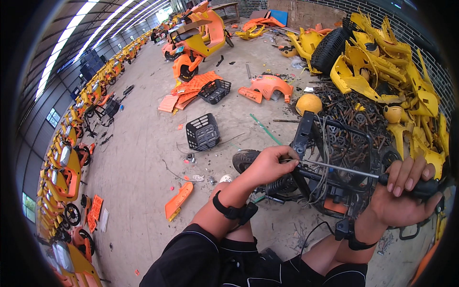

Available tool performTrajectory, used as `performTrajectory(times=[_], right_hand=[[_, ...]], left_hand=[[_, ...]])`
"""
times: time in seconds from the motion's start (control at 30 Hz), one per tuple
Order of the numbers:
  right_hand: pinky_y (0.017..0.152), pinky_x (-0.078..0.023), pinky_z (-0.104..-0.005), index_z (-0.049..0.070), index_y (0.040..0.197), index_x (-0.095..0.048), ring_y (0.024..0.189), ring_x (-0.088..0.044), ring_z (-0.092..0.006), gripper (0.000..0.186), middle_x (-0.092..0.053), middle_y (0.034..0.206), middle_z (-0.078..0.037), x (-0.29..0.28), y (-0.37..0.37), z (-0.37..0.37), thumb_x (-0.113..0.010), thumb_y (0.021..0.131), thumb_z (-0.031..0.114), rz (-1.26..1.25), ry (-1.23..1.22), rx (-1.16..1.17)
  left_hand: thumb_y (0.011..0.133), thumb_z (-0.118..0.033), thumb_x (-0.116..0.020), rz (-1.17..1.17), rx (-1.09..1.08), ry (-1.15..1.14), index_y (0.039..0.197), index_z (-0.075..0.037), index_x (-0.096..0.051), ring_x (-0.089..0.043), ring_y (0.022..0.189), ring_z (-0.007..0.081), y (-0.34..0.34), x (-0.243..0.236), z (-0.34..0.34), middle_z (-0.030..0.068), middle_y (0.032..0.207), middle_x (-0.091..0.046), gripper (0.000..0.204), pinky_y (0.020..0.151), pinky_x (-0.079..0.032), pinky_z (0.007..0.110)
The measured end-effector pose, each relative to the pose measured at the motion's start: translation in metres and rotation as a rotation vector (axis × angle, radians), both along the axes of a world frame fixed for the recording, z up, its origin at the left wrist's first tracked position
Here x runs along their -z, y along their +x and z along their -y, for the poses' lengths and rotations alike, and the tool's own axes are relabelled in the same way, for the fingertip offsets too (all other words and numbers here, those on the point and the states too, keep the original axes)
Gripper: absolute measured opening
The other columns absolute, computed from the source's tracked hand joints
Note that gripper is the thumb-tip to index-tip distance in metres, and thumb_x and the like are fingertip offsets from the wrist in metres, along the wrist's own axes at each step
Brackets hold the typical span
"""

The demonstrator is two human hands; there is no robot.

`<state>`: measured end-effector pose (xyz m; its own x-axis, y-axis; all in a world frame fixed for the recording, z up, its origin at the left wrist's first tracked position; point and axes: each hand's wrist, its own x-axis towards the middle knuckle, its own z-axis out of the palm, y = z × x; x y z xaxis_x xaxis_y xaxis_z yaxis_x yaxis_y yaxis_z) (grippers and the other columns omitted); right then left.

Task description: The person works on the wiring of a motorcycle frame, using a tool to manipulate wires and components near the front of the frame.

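My right hand point(401, 201) grips the black handle point(423, 189) of a long screwdriver, whose thin metal shaft point(345, 169) runs leftward across a stripped black scooter frame point(302, 136). My left hand point(282, 160) is pinched at the far end of the shaft, against the frame's upright bar; what its fingertips hold is hidden. Loose grey cables point(317, 186) hang through the frame, and a black tyre point(244, 161) shows behind my left forearm.
Yellow body panels point(351, 79) and dark metal scrap point(344, 105) are piled at right. Two black baskets point(201, 131), orange panels point(178, 201) and green strips lie on the floor point(134, 182). An orange-yellow scooter point(201, 38) stands behind; rows of scooters point(67, 177) line the left wall.
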<state>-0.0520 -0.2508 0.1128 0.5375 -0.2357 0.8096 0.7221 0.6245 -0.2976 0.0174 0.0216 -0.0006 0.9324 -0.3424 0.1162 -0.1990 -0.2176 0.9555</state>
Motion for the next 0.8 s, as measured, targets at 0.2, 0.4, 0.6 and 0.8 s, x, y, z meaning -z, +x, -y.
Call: performTrajectory(times=[0.2, 0.4, 0.6, 0.8], right_hand=[[0.052, -0.039, -0.0276, 0.004, 0.103, -0.047, 0.056, -0.045, -0.0140, 0.047, -0.048, 0.079, -0.007, 0.001, 0.001, 0.004, -0.050, 0.104, 0.050, 0.000, -0.015, 0.023], [0.052, -0.039, -0.0275, 0.004, 0.103, -0.047, 0.056, -0.044, -0.0138, 0.045, -0.047, 0.079, -0.006, 0.001, -0.001, 0.000, -0.052, 0.103, 0.049, -0.005, -0.005, 0.026], [0.053, -0.038, -0.0281, 0.004, 0.103, -0.048, 0.056, -0.044, -0.0145, 0.044, -0.048, 0.079, -0.006, 0.001, -0.002, 0.001, -0.053, 0.102, 0.049, 0.003, -0.004, -0.006], [0.054, -0.039, -0.0282, 0.006, 0.106, -0.051, 0.058, -0.048, -0.0139, 0.047, -0.051, 0.081, -0.005, 0.001, 0.003, 0.018, -0.056, 0.097, 0.052, 0.005, -0.050, -0.037]], left_hand=[[0.092, -0.009, -0.073, 0.001, 0.009, -0.010, 0.101, 0.000, -0.072, -0.059, 0.078, 0.0077, 0.000, 0.001, 0.000, 0.0022, 0.084, -0.068, 0.013, 0.072, -0.050, 0.027], [0.092, -0.009, -0.073, 0.077, -0.017, 0.039, 0.101, 0.000, -0.072, -0.062, 0.081, 0.0095, -0.004, -0.003, -0.001, 0.0051, 0.087, -0.070, 0.013, 0.075, -0.052, 0.029], [0.091, -0.011, -0.076, 0.095, -0.014, 0.034, 0.102, -0.003, -0.074, -0.055, 0.073, 0.0040, -0.003, 0.002, -0.003, -0.0031, 0.081, -0.066, 0.013, 0.066, -0.047, 0.024], [0.091, -0.011, -0.076, 0.113, -0.043, 0.123, 0.102, -0.003, -0.074, -0.057, 0.076, 0.0036, 0.001, 0.004, -0.002, -0.0035, 0.082, -0.067, 0.014, 0.068, -0.049, 0.023]])
